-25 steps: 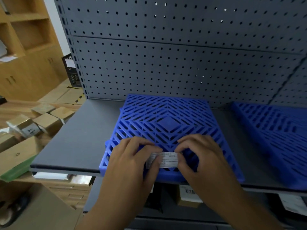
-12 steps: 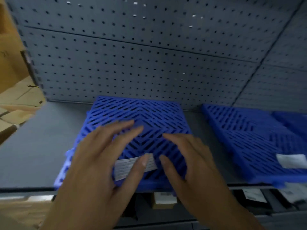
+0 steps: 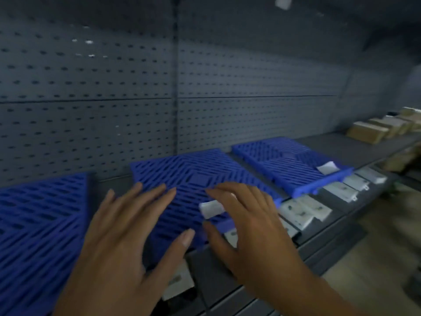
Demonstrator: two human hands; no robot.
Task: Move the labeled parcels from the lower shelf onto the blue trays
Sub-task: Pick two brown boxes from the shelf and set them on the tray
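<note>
Three blue slatted trays lie side by side on the grey upper shelf: a left tray (image 3: 41,224), a middle tray (image 3: 193,176) and a right tray (image 3: 284,160). A small white label (image 3: 210,208) curls up at the middle tray's front edge. Another white label (image 3: 328,167) sits on the right tray's front. My left hand (image 3: 127,238) hovers with spread fingers over the middle tray's left front. My right hand (image 3: 248,224) is spread over its right front, index finger and thumb on either side of the label. White-labeled parcels (image 3: 300,210) line the lower shelf below.
A grey pegboard wall (image 3: 205,110) backs the shelf. Several brown cardboard boxes (image 3: 369,133) stand at the shelf's far right end. More labeled parcels (image 3: 341,192) run along the lower shelf to the right. A dark parcel (image 3: 177,281) lies under my hands.
The view has swung right. Both hands left the label on the left tray, opened their fingers and shifted to the middle tray, where another label lies.
</note>
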